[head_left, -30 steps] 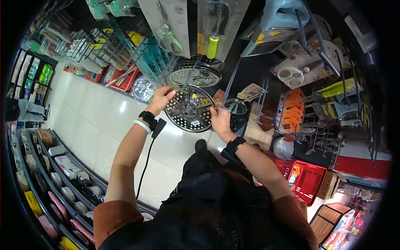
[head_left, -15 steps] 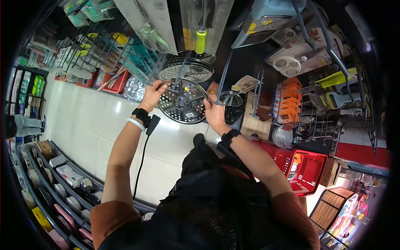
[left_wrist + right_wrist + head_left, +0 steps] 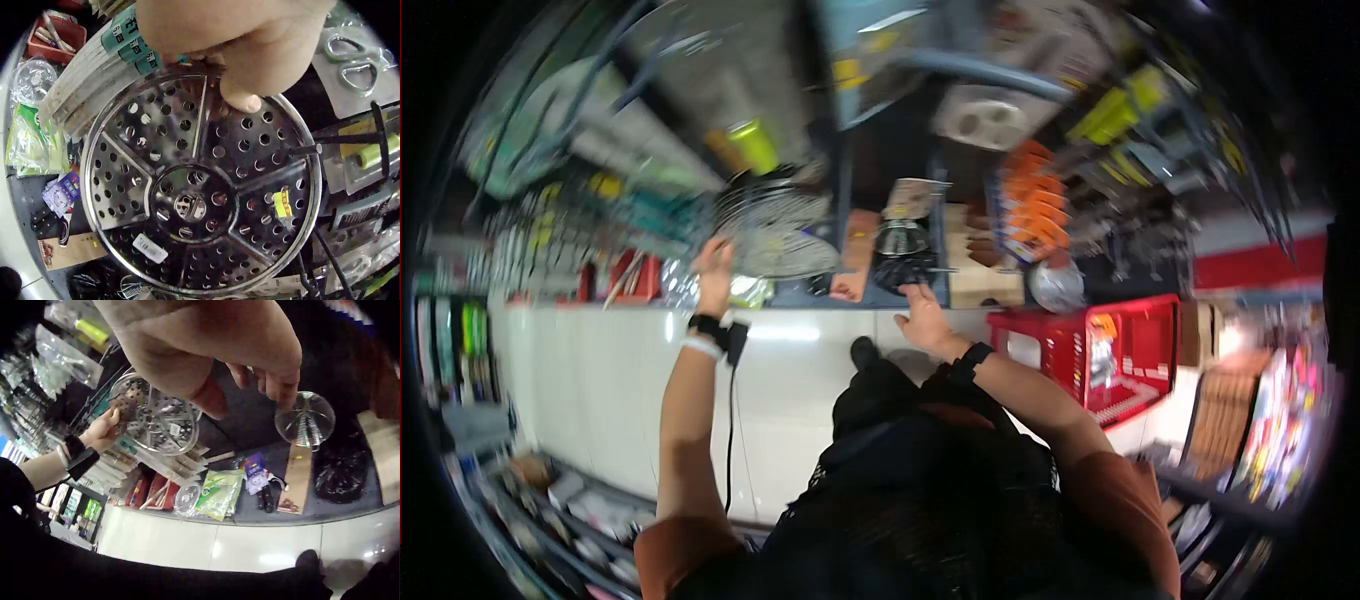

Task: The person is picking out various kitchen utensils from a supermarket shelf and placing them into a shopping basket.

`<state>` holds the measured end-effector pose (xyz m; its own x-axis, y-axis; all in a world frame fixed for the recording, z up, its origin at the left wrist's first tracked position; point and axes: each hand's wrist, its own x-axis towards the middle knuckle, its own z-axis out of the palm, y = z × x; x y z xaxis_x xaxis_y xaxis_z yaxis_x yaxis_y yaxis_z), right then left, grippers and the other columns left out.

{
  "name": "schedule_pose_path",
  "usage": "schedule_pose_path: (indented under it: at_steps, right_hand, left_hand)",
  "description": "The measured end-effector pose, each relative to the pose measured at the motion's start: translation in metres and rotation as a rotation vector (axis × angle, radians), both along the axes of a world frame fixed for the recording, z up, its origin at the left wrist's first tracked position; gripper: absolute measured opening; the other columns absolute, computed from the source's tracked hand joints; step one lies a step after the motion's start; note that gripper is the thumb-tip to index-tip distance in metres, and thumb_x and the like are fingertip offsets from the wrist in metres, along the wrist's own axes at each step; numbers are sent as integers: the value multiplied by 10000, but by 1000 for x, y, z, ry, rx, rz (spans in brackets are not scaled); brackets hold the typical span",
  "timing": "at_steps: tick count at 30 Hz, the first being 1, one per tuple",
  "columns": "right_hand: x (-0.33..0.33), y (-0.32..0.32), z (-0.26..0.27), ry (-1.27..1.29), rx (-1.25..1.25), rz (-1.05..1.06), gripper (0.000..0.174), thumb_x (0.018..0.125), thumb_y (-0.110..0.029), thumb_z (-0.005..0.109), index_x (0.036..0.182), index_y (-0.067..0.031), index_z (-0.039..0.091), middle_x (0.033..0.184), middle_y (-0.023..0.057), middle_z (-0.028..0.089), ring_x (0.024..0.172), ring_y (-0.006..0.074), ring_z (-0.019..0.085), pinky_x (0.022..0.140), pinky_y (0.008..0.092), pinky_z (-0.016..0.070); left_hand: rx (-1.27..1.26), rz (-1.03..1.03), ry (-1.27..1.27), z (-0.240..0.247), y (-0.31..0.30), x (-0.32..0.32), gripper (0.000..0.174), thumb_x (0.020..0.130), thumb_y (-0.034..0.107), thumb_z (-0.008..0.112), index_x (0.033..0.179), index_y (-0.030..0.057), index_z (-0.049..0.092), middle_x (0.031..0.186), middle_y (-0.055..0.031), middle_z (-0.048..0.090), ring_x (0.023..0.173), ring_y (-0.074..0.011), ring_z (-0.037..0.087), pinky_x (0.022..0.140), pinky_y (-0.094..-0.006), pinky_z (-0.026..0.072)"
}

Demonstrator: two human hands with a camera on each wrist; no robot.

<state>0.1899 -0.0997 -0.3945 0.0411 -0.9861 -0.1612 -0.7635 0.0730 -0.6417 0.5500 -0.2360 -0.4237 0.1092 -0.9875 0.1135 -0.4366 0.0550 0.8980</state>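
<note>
My left hand (image 3: 715, 280) holds a round, perforated metal steamer plate (image 3: 194, 181) by its rim. In the left wrist view the thumb lies over the plate's front face, while the other fingers are largely hidden. A white barcode label (image 3: 150, 248) and a yellow price sticker (image 3: 283, 203) are stuck on the metal. From the right wrist view, the same hand (image 3: 103, 428) grips the plate's left side. My right hand (image 3: 925, 318) is away from the plate with loosely bent, empty fingers, near a round wire tool (image 3: 306, 422) with a coiled metal part.
Metal hooks (image 3: 306, 150) jut out around the plate. Below lie a black plastic bag (image 3: 340, 475), a wooden board (image 3: 297, 478) and green packets (image 3: 219, 494). Orange-packed goods (image 3: 1032, 205) hang to the right. A red basket (image 3: 1135, 360) stands at lower right.
The head view has turned right. My right hand has let go of the steamer plate and moved away rightward; the left hand keeps hold, with the plate now beside the other hanging plates.
</note>
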Motion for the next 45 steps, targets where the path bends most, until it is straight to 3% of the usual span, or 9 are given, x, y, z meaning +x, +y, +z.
schedule_pose_path:
  at_steps: [6, 17, 23, 27, 30, 31, 36, 41, 45]
  right_hand:
    - [-85, 63, -3, 37, 263, -382, 473, 724, -142, 660, 1134, 18, 487, 1099, 236, 548, 1036, 386, 530, 923, 404, 416]
    - [-244, 196, 11, -53, -318, -1263, 238, 704, 31, 563, 940, 10, 588, 871, 191, 624, 788, 326, 622, 710, 374, 492]
    - [-364, 275, -41, 79, 130, -1689, 300, 708, -71, 563, 986, 31, 609, 922, 231, 640, 902, 350, 626, 811, 384, 488]
    - [-429, 310, -98, -155, 459, -1734, 233, 713, -113, 573, 863, 45, 655, 892, 262, 631, 855, 367, 637, 718, 391, 512]
    - [-471, 346, -219, 47, 555, -1344, 169, 728, -84, 565, 815, 31, 654, 795, 212, 639, 781, 298, 655, 579, 362, 472]
    - [-471, 333, -224, -238, 461, -1762, 187, 735, -48, 531, 854, 2, 667, 829, 159, 664, 770, 271, 655, 595, 366, 479]
    - [-472, 307, -235, -519, 773, -1874, 540, 800, -191, 520, 1277, -18, 335, 1233, 222, 517, 1108, 348, 540, 907, 401, 448]
    - [-472, 307, -231, -435, 746, -2015, 606, 755, -192, 631, 1234, 55, 354, 1208, 192, 535, 1082, 321, 565, 883, 392, 484]
    - [-495, 331, -200, -249, 726, -1565, 275, 762, -138, 585, 986, 16, 624, 946, 170, 658, 822, 292, 660, 663, 375, 545]
  left_hand:
    - [0, -137, 285, 2, -13, 7, 409, 790, -120, 411, 1162, 15, 513, 1152, -95, 539, 1072, -205, 509, 910, -315, 412]
    - [82, 416, -429, -4, 53, -45, 542, 839, 163, 627, 1277, -61, 399, 1291, -257, 402, 1186, -360, 398, 975, -446, 363]
    - [220, 254, -348, -5, 122, -137, 511, 805, 69, 627, 1274, -2, 437, 1301, -170, 359, 1135, -293, 441, 936, -382, 404]
    - [291, 133, -262, 10, 154, -195, 534, 767, -36, 624, 1270, 15, 451, 1297, -144, 359, 1120, -260, 443, 944, -364, 390]
    - [440, 137, -208, 18, 166, -220, 541, 765, -53, 614, 1269, 45, 444, 1243, -115, 380, 1076, -227, 459, 899, -339, 412]
    - [430, 143, -236, 25, 169, -227, 541, 765, -53, 614, 1269, 45, 444, 1243, -115, 380, 1076, -227, 459, 899, -339, 412]
    - [567, 42, -140, 59, 188, -271, 507, 766, -41, 618, 1232, 63, 448, 1184, -87, 342, 1022, -212, 457, 870, -315, 419]
    - [472, -227, -375, 97, 192, -319, 427, 781, -3, 625, 1183, 77, 504, 1212, -81, 439, 1041, -203, 459, 885, -311, 401]
    - [767, -590, -49, 150, 190, -402, 337, 855, 10, 574, 1180, 43, 490, 976, -69, 631, 904, -141, 586, 824, -258, 454]
